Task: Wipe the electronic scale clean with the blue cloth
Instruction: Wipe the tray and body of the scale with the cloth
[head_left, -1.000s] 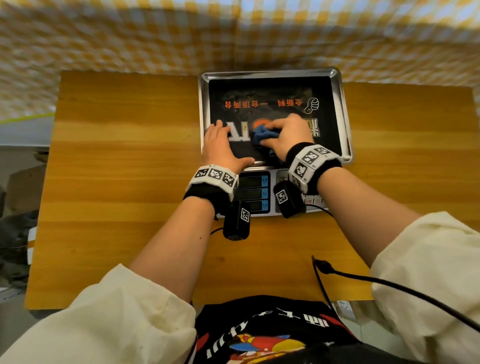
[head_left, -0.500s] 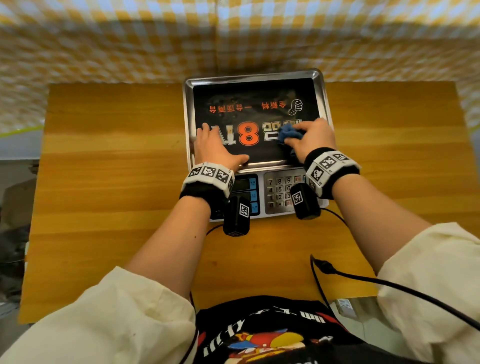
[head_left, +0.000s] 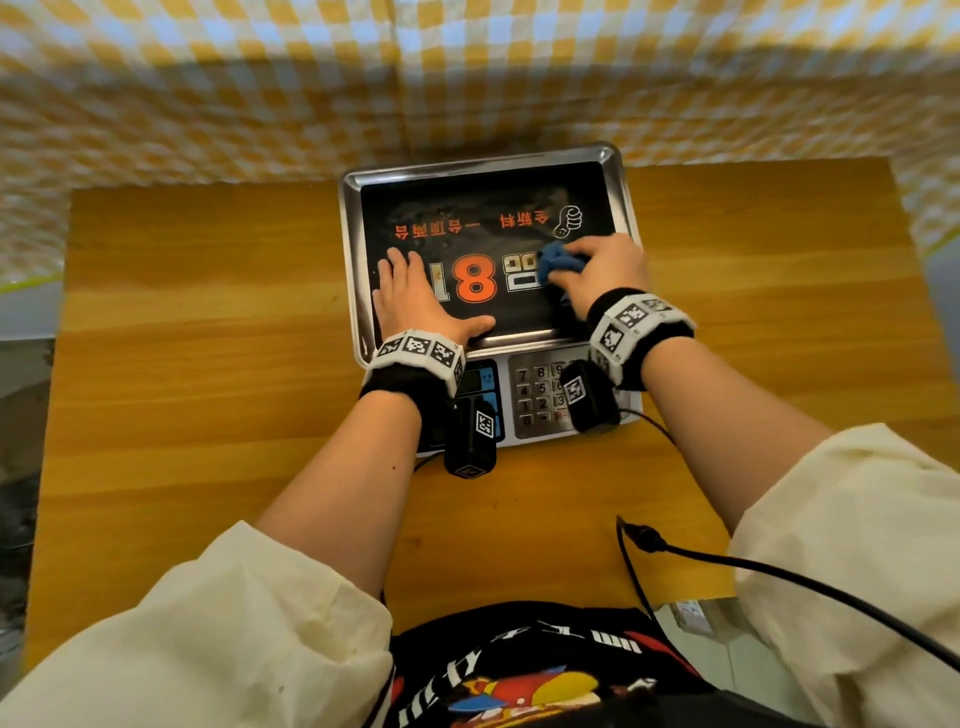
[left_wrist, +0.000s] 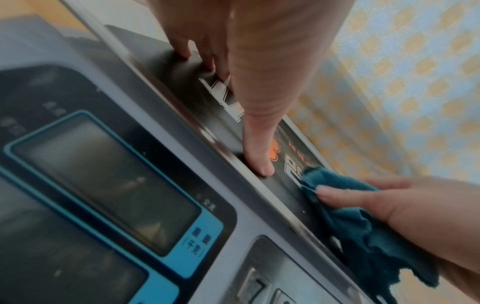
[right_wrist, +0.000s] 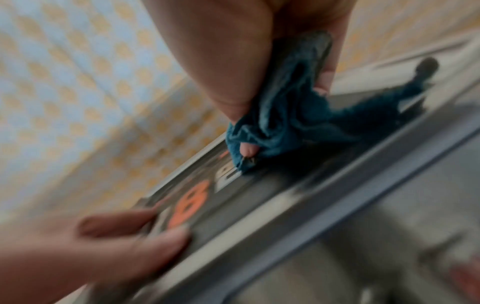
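Under my right hand (head_left: 605, 270) sits the blue cloth (head_left: 558, 260), bunched in its curled fingers on the scale (head_left: 618, 208), right side. My left hand (head_left: 415, 301) lies flat and open, well apart. I think the dirty far part, beyond both hands, comes next.

right hand (head_left: 605, 275) and blue cloth (head_left: 558, 262) now at platter's right, more print uncovered

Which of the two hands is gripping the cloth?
The right hand, bunching the blue cloth on the black scale platter; the left hand only rests flat, fingers straight.
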